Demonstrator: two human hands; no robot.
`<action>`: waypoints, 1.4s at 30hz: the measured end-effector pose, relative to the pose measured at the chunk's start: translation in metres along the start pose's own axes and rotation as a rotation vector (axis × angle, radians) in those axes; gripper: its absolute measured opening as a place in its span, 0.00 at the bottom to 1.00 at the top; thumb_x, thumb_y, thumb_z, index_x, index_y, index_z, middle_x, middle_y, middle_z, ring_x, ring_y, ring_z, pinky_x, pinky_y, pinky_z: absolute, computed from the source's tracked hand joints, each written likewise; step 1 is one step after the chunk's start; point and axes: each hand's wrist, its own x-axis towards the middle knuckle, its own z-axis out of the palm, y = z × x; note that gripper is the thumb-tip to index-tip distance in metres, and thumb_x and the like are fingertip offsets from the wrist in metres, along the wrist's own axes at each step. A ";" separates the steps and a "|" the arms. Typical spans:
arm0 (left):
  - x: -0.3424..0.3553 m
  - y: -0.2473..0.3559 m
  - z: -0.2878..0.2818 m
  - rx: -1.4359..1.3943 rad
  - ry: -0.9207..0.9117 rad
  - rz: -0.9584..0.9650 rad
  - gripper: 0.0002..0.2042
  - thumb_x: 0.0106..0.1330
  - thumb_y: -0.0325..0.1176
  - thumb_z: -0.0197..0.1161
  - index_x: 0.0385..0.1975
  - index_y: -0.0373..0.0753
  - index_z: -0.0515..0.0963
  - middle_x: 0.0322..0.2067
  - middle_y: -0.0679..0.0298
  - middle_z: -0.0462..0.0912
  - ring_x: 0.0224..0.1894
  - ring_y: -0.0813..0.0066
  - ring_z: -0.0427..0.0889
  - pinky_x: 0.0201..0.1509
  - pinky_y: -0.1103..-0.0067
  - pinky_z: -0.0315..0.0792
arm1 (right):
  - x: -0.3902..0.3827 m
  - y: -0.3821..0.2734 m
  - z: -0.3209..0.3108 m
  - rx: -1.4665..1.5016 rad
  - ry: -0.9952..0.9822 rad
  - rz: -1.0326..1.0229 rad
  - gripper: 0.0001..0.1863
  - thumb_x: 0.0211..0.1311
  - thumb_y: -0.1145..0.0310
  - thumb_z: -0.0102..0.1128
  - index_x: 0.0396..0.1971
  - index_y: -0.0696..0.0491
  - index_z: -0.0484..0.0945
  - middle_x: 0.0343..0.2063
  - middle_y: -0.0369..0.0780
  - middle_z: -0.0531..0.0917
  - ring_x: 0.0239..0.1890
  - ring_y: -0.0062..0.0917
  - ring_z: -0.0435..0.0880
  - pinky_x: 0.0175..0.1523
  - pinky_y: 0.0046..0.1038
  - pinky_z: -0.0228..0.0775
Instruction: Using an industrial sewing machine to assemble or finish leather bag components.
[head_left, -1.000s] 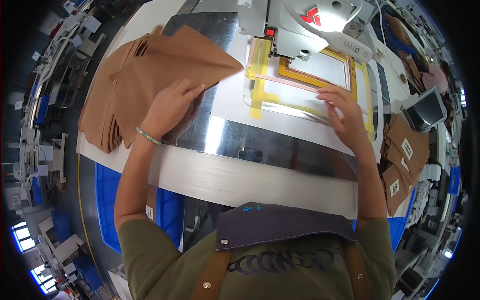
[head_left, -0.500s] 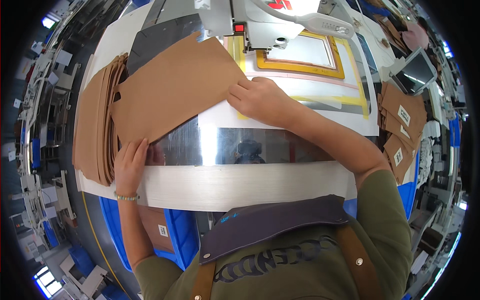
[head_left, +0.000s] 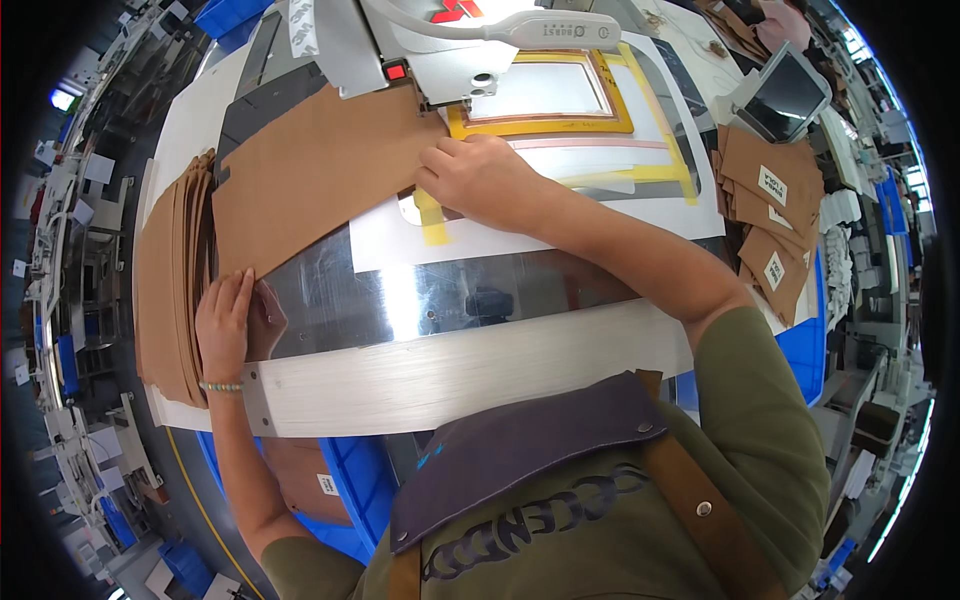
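A flat brown panel point(head_left: 310, 180), perhaps cut fabric or leather, slants across the shiny metal table. Its far right end lies close under the white sewing machine head point(head_left: 430, 60). My right hand point(head_left: 480, 180) pinches that right end, fingers curled, beside a strip of yellow tape point(head_left: 432, 218). My left hand point(head_left: 224, 320) has its fingers on the panel's near left corner; the thumb is hardly visible. Beside that hand, at the left, stands a thick stack of similar brown panels point(head_left: 170, 285).
A yellow rectangular frame point(head_left: 618, 100) lies on a white sheet point(head_left: 375, 240) right of the machine head. Labelled brown pieces point(head_left: 765, 190) are piled at the right, below a small monitor point(head_left: 790, 95). Blue bins point(head_left: 365, 480) stand below the table edge, one holding brown pieces.
The panel's right end has come nearer the machine head, with my right hand still on it. My left hand stays at the near corner. The whole view has also shifted and turned a little.
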 end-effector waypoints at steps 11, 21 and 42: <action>0.158 0.062 0.037 -0.101 0.209 0.174 0.18 0.63 0.25 0.64 0.54 0.35 0.85 0.48 0.59 0.85 0.47 0.60 0.83 0.51 0.67 0.79 | -0.105 0.087 -0.047 -0.066 -0.064 0.092 0.04 0.54 0.74 0.66 0.30 0.52 0.80 0.35 0.35 0.80 0.41 0.27 0.85 0.42 0.30 0.81; 0.246 0.149 0.024 -0.259 0.239 0.405 0.18 0.61 0.24 0.66 0.53 0.35 0.85 0.36 0.63 0.78 0.39 0.65 0.81 0.43 0.70 0.76 | -0.216 0.157 -0.077 -0.246 -0.083 0.275 0.04 0.53 0.76 0.65 0.28 0.53 0.79 0.33 0.36 0.80 0.39 0.29 0.84 0.38 0.30 0.81; 0.210 0.183 0.018 -0.461 -0.006 -0.009 0.27 0.76 0.37 0.62 0.73 0.38 0.73 0.77 0.57 0.69 0.80 0.47 0.60 0.82 0.59 0.56 | -0.242 0.109 -0.070 0.056 -0.177 0.726 0.34 0.83 0.44 0.47 0.71 0.57 0.74 0.76 0.44 0.70 0.81 0.39 0.60 0.82 0.55 0.45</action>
